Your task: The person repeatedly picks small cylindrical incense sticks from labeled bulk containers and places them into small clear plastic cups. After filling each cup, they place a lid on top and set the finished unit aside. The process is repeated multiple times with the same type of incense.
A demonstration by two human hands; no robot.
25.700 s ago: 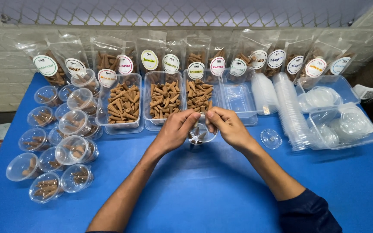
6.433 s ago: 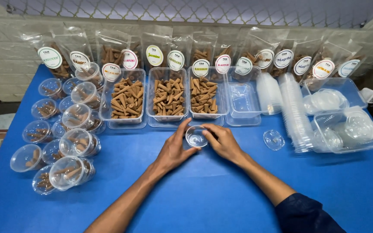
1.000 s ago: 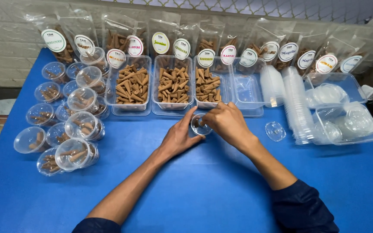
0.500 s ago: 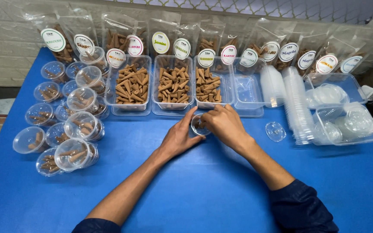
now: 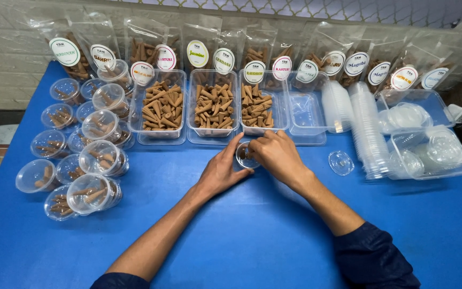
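Note:
A small clear round cup (image 5: 243, 155) with a few brown incense cones in it stands on the blue table (image 5: 252, 230), just in front of three clear trays of cones. My left hand (image 5: 221, 170) cups its left side, thumb and fingers against the rim. Over the right half of the cup lies my right hand (image 5: 277, 155), with its fingertips at the cup's mouth among the cones. The nearest tray (image 5: 258, 106) of cones lies directly behind the cup.
Two more cone trays (image 5: 159, 109) (image 5: 213, 108) and an empty tray (image 5: 305, 113) line the back, with labelled pouches (image 5: 198, 53) behind. Several filled lidded cups (image 5: 90, 192) crowd the left. Empty cup stacks (image 5: 369, 134), a loose lid (image 5: 341, 162) and lid tubs (image 5: 431, 152) are at right.
Over the last second my hands have barely moved. My right hand's fingers stay at the cup's mouth. Six seconds ago the cup was empty, and it holds cones now.

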